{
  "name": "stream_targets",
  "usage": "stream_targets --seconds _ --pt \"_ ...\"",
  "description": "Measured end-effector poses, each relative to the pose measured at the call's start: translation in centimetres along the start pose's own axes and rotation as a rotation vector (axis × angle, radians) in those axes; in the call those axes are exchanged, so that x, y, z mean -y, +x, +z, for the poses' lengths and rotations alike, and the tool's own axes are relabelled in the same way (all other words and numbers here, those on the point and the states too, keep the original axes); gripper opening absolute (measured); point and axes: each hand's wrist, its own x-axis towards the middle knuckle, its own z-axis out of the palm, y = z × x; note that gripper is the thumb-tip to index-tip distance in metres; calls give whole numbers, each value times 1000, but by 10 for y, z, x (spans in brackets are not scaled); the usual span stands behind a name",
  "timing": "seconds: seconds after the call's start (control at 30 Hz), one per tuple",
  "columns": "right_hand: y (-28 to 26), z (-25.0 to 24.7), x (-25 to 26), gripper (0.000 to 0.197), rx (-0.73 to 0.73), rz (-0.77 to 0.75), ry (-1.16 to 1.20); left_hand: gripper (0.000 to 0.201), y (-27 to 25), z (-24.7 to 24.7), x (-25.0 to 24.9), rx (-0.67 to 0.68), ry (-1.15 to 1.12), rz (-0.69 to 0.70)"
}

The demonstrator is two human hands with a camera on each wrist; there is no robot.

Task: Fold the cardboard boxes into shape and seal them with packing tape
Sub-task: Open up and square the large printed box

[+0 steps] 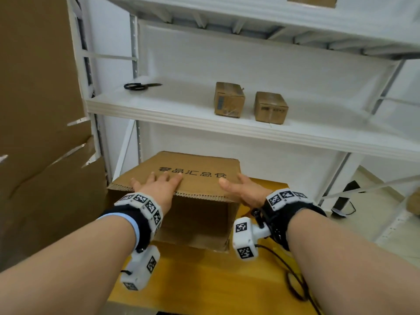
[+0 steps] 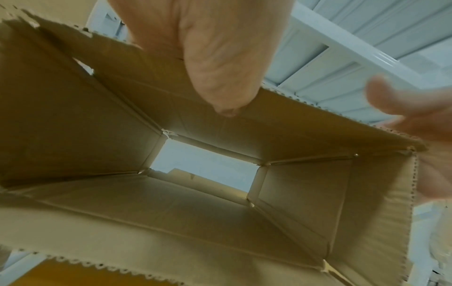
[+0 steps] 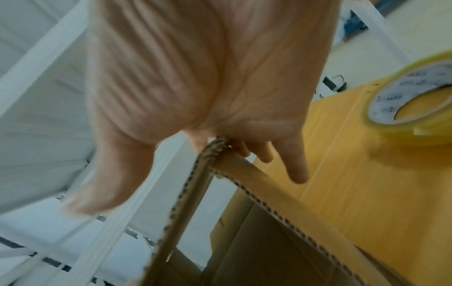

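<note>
A brown cardboard box (image 1: 195, 169) with black printed characters lies on its side on the wooden table (image 1: 204, 280), its open end facing me. My left hand (image 1: 156, 184) has its fingers spread flat on the top panel. In the left wrist view its thumb (image 2: 220, 77) sits under that panel, inside the box (image 2: 97, 212), whose far end is also open. My right hand (image 1: 241, 189) holds the box's upper right corner, thumb on top and fingers down the side wall. That corner (image 3: 215, 152) is wedged between thumb and fingers. A roll of clear packing tape (image 3: 411, 100) lies on the table to the right.
Black scissors (image 1: 141, 86) and two small sealed boxes (image 1: 228, 100) (image 1: 270, 108) rest on the white shelf (image 1: 181, 114) above the table. Large flat cardboard sheets (image 1: 34, 110) lean at the left. A black cable (image 1: 295, 280) loops over the table at the right.
</note>
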Motion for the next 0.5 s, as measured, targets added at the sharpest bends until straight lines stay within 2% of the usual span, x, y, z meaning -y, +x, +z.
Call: stream_targets --seconds 0.07,0.13,0.2,0.27,0.33,0.4,0.47,0.5 --pt "3 -2 0 86 -146 45 -22 99 -5 5 -5 43 -8 28" --pt "7 -1 -4 46 -229 116 -196 93 -9 14 -10 130 -14 69" --pt "13 -1 -15 30 -228 183 -398 85 -14 20 -13 241 -22 113" --pt "15 -2 -28 24 -192 235 -515 94 -16 17 -13 353 -112 106" --pt "21 -5 -39 27 -186 255 -673 100 -13 8 -5 352 -254 21" --pt "27 -8 -44 30 -185 281 -730 91 1 9 14 264 -352 -146" --pt "34 -9 -47 27 -154 270 -605 83 12 10 38 125 -461 -379" --pt "37 -8 -48 23 -146 262 -469 82 18 12 49 87 -492 -492"
